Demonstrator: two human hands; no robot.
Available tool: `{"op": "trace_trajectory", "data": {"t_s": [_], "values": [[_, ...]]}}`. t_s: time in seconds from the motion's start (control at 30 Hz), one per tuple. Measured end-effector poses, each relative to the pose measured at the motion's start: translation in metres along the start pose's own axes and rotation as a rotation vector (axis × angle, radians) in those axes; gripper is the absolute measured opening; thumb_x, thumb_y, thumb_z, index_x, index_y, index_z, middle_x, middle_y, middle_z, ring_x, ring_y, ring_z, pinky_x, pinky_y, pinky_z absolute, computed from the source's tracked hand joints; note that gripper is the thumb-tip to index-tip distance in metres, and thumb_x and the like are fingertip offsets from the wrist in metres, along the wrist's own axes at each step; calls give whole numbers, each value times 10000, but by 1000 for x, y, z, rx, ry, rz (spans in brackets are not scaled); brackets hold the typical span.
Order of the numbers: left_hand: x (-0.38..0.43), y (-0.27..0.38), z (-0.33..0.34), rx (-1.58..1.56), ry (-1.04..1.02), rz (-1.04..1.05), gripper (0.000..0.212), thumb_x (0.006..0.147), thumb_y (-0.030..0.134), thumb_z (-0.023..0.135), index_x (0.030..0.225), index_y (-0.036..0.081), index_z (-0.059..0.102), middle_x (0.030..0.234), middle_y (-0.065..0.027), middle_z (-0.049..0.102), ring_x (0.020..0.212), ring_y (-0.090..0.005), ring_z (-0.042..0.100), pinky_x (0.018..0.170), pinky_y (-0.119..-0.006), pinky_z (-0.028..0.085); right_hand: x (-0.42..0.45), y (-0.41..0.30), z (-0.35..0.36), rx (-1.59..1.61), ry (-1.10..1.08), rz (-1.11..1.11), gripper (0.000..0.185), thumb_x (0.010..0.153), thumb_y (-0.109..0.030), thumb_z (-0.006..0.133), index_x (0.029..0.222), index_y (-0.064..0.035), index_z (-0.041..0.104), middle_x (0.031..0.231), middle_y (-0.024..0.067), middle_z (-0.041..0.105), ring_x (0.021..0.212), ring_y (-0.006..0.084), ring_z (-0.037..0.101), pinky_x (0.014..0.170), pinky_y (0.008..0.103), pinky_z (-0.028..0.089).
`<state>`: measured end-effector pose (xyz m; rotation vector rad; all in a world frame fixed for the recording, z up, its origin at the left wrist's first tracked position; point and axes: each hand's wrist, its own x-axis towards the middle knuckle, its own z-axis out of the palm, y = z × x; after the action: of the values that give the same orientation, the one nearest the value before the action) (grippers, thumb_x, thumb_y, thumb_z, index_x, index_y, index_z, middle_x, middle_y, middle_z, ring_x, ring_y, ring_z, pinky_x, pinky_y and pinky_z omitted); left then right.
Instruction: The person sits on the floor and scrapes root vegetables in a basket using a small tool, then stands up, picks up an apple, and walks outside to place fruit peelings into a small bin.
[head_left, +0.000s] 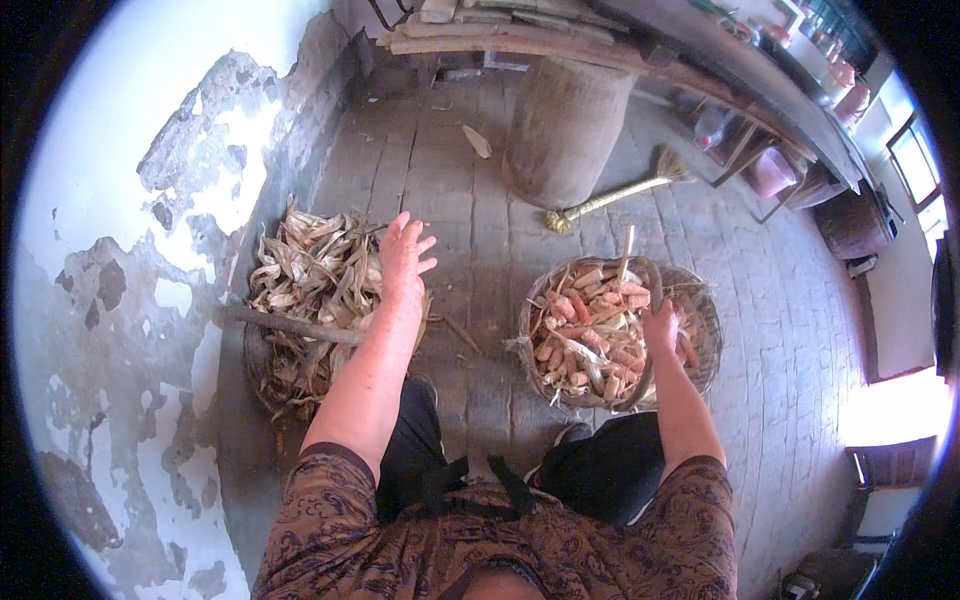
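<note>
My right hand (661, 327) grips the arched handle (651, 283) of a wicker basket (525, 330) standing on the floor to the right. Bare corn cobs (592, 337) and some pale husks fill it, and a light stick (625, 251) pokes up from the pile. My left hand (405, 255) is empty with its fingers spread, at the right side of a heap of dry corn husks (322, 262). Those husks overflow a second basket (259, 367), whose wooden handle (292, 322) crosses the heap and passes behind my left forearm.
A tall, rounded container (566, 135) stands ahead, with a straw hand broom (615, 201) lying beside it. Planks and a long bench (750, 97) run along the far right. A peeling wall (195, 150) rises at left. One loose husk (477, 141) and a twig (463, 334) lie on the brick floor.
</note>
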<state>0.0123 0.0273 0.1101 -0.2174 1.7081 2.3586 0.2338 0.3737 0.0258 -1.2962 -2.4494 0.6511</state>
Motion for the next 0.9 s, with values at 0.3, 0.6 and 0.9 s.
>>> {"op": "trace_trajectory", "data": {"t_s": [0.3, 0.6, 0.9], "values": [[-5, -11, 19, -11, -68, -41, 529, 765, 238, 543, 1240, 78, 373, 1231, -172, 383, 951, -317, 544, 711, -487, 451, 4, 11, 6, 23, 27, -10, 352, 676, -222, 639, 880, 21, 487, 820, 249, 569, 800, 401, 546, 694, 443, 421], [-8, -16, 23, 21, -119, -13, 520, 782, 242, 525, 1241, 61, 362, 1209, -177, 396, 937, -316, 551, 700, -472, 461, 4, 10, 6, 28, 9, -7, 369, 665, -245, 620, 881, 20, 480, 816, 221, 572, 791, 379, 549, 711, 432, 419], [-13, -13, 30, 25, -137, -50, 524, 771, 244, 539, 1234, 63, 374, 1230, -183, 386, 954, -325, 543, 712, -475, 460, 2, 5, 0, 14, -27, 33, 404, 660, -257, 626, 917, 17, 477, 852, 250, 567, 837, 389, 545, 739, 439, 415]]}}
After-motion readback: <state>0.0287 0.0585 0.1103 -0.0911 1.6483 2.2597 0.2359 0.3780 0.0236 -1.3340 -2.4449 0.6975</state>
